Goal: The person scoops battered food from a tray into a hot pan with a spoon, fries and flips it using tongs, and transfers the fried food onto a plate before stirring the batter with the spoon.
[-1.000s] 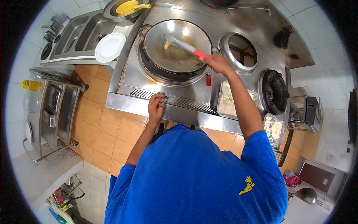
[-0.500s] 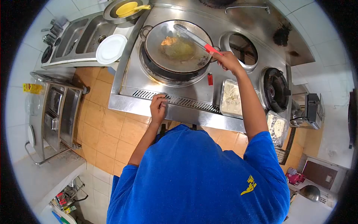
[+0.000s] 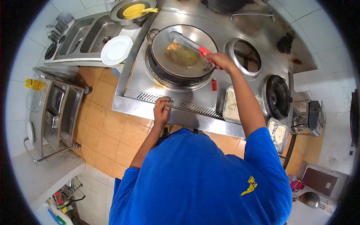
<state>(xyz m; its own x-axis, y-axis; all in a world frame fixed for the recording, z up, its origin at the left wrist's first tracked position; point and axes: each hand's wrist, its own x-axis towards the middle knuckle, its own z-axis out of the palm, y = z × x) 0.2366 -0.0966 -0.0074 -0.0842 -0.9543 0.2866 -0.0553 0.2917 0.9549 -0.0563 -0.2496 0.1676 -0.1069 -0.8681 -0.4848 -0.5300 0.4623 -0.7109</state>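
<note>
My right hand (image 3: 220,61) is closed on the red handle of a pair of metal tongs (image 3: 186,42). The tips of the tongs are over the left part of a large wok (image 3: 202,37), close to an orange-brown piece of food (image 3: 173,46). Yellowish oil (image 3: 183,57) lies in the bottom of the wok. My left hand (image 3: 162,110) rests by the slotted front edge of the steel stove (image 3: 138,83), its fingers curled; whether they hold anything is hidden. A red lighter (image 3: 214,85) lies right of the wok.
Two trays, one with pale battered pieces (image 3: 231,107) and one with a whitish mix (image 3: 278,134), sit at the right. Beyond them is a black burner (image 3: 276,96). A white plate (image 3: 117,50), a sink (image 3: 98,35) and a yellow strainer (image 3: 134,11) are at upper left.
The tong tips moved from beside the food to the far side of the wok, then back down toward the food. The whole view has shifted slightly. My left hand stays at the stove edge.
</note>
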